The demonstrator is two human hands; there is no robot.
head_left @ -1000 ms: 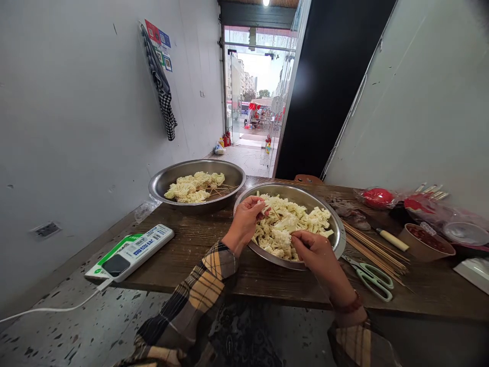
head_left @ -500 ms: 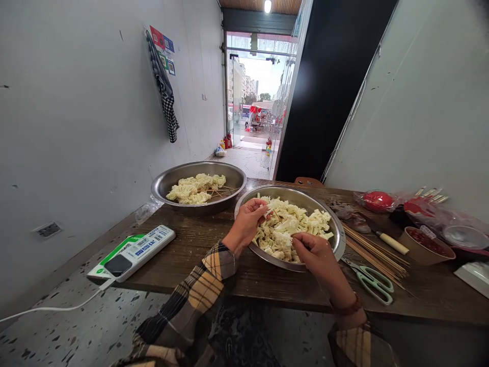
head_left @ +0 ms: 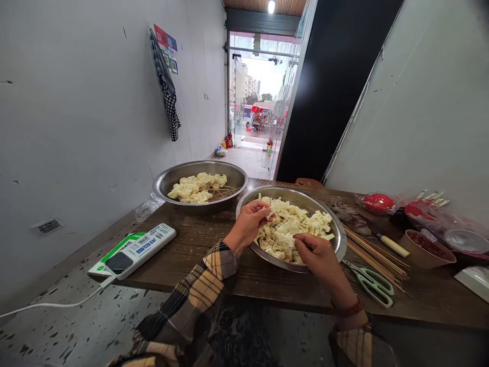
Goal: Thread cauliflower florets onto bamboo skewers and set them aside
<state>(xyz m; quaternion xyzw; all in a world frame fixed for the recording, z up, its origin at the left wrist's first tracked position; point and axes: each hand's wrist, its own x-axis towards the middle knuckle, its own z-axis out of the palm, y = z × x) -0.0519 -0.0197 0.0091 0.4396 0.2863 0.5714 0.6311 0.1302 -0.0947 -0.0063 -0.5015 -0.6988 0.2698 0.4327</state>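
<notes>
A large steel bowl (head_left: 341, 244) full of cauliflower florets (head_left: 292, 224) stands before me at the table's front edge. Over its left side, my left hand (head_left: 248, 224) pinches a small pale cauliflower piece (head_left: 270, 214) between thumb and fingers. My right hand (head_left: 316, 251) is closed in a pinch above the bowl's front right, its fingertips against the florets. What lies between those fingertips is too small to make out. Farther back on the left, a second steel bowl (head_left: 160, 191) holds skewered cauliflower (head_left: 196, 186) with thin sticks showing.
Right of the near bowl lie bamboo skewers (head_left: 376, 255), green-handled scissors (head_left: 372, 285) and a knife with a pale handle (head_left: 393, 245). A paper tub (head_left: 426, 252) of red contents stands beyond them. At the left are a white device (head_left: 147, 250) with a cable and a green box (head_left: 118, 252).
My hands keep nearly the same places over the bowl. The left fingers have shifted slightly around the cauliflower piece, and the whole view has moved a little.
</notes>
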